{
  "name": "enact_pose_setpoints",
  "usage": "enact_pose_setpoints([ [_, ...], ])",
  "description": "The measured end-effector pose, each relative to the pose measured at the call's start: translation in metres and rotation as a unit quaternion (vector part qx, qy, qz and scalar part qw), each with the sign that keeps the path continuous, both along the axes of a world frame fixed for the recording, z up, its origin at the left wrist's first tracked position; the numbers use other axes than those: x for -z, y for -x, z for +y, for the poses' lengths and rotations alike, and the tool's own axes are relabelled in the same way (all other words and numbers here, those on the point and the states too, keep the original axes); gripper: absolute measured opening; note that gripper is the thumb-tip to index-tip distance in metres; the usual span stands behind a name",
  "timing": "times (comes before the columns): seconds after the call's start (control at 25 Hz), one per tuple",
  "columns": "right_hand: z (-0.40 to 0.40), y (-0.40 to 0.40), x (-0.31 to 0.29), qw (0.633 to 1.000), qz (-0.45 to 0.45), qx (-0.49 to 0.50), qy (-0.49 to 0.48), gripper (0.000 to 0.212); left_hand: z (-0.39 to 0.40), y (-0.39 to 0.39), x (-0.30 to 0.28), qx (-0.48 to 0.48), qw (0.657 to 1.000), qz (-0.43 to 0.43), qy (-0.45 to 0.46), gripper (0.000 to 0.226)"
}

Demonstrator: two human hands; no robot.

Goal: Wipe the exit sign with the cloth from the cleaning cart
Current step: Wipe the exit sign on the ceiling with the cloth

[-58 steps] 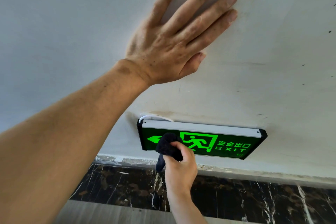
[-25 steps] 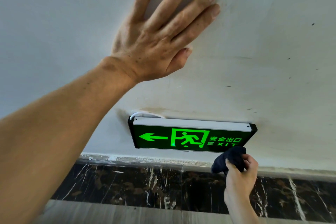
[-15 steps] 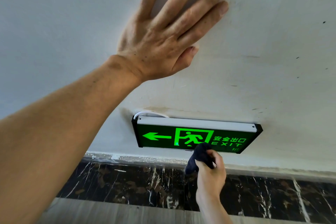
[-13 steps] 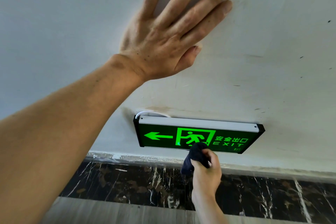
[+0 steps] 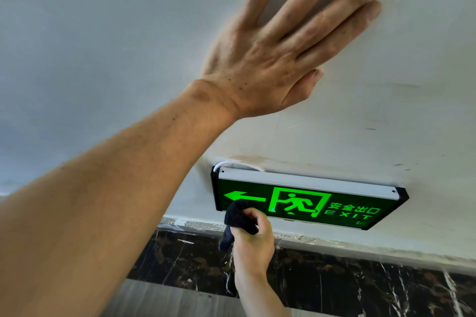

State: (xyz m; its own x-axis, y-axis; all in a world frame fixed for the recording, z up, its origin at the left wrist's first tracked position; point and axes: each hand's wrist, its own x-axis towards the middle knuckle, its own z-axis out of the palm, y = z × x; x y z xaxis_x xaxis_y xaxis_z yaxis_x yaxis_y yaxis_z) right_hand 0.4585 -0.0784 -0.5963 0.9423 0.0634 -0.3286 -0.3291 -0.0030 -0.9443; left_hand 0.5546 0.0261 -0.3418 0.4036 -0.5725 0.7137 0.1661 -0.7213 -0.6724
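Note:
A green lit exit sign [image 5: 334, 203] with a black frame and a silver top strip hangs low on the white wall. My right hand [image 5: 253, 242] is shut on a bunched black cloth [image 5: 238, 217], which presses against the sign's lower left corner, just under the arrow. A tail of the cloth dangles below my fingers. My left hand [image 5: 278, 51] lies flat on the wall above the sign, fingers spread, holding nothing.
A white cable [image 5: 231, 163] loops out behind the sign's top left corner. Below the sign runs a dark marble skirting band [image 5: 360, 280], with grey floor [image 5: 167, 301] under it. The white wall [image 5: 103, 33] fills the upper view.
My right hand has slid the cloth leftward along the sign's lower edge, from the right end to the left corner under the arrow. My left hand stays flat on the wall.

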Motion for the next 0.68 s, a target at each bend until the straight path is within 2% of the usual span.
enact_pose_setpoints([
  [0.28, 0.03, 0.013, -0.003, 0.997, 0.044, -0.056, -0.017, 0.025, 0.0, -0.001, 0.001, -0.007, 1.0, 0.0, -0.012, 0.059],
  [0.52, -0.005, 0.021, -0.006, 0.991, 0.059, -0.115, -0.04, 0.04, 0.003, -0.004, 0.003, -0.005, 1.0, -0.001, 0.002, 0.066],
  [0.68, -0.046, 0.023, -0.017, 0.994, 0.051, -0.089, -0.045, 0.036, 0.006, -0.001, 0.002, 0.001, 0.999, 0.037, 0.026, 0.066],
])
